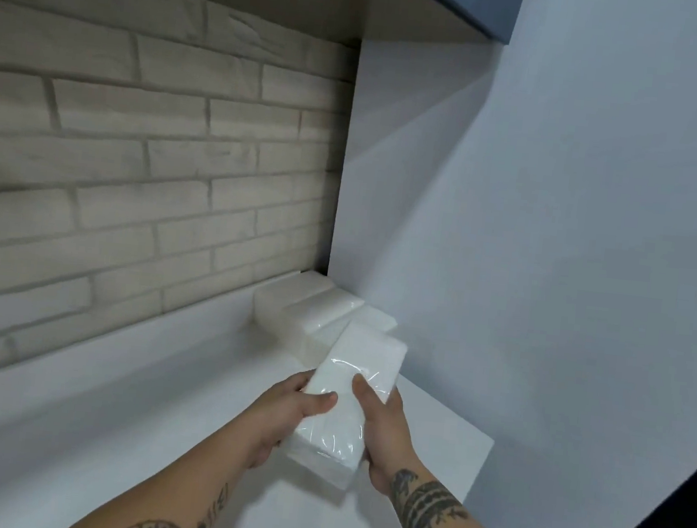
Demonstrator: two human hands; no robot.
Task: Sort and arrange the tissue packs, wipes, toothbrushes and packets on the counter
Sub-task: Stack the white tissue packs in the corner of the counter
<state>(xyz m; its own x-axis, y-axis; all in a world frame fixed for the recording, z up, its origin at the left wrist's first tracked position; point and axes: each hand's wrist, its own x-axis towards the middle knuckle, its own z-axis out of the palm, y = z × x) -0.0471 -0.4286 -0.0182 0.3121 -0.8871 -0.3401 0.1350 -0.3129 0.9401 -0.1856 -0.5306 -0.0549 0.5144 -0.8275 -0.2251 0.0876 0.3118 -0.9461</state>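
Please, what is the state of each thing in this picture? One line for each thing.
Left hand: grips the held tissue pack on its left side.
Right hand: grips its right side.
The held tissue pack: wrapped in clear film, far end toward the corner.
Corner tissue packs: in a row on the counter.

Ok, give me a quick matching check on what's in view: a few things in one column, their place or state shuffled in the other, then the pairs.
Things:
1. tissue pack in hand
2. corner tissue packs
3. brick wall
4. counter

Places or states:
A. white flat surface under everything else
B. lined up in the far corner
C. gripped by the left hand and right hand, one on each long side
D. upright behind the counter, on the left

Pairs: 1-C, 2-B, 3-D, 4-A.
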